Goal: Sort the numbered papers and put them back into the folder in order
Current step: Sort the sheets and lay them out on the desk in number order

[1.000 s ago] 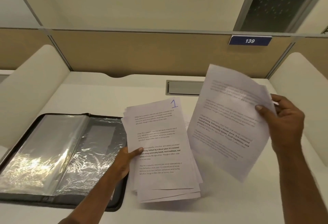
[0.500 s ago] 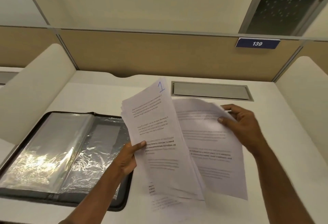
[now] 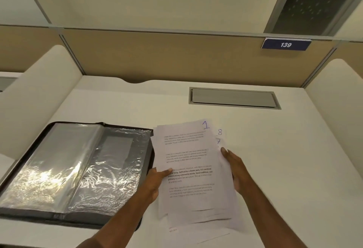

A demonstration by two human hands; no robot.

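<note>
A stack of printed white papers (image 3: 193,194) is held over the white desk (image 3: 294,159), loosely fanned. The top sheet bears a handwritten blue "1"; corners marked "8" and another number peek out at the upper right. My left hand (image 3: 155,181) grips the stack's left edge, thumb on top of the page. My right hand (image 3: 234,167) holds the right edge, fingers against the sheets. The open black folder (image 3: 102,217) with shiny plastic sleeves lies flat on the desk to the left, its right edge under the papers' corner.
A grey cable hatch (image 3: 233,98) is set into the desk at the back. Cream side dividers (image 3: 41,94) and a tan back panel with a blue "139" sign (image 3: 285,44) enclose the desk.
My right hand brought its single sheet down under the stack in my left hand. Both hands now hold the stack together, lowered toward the desk.
</note>
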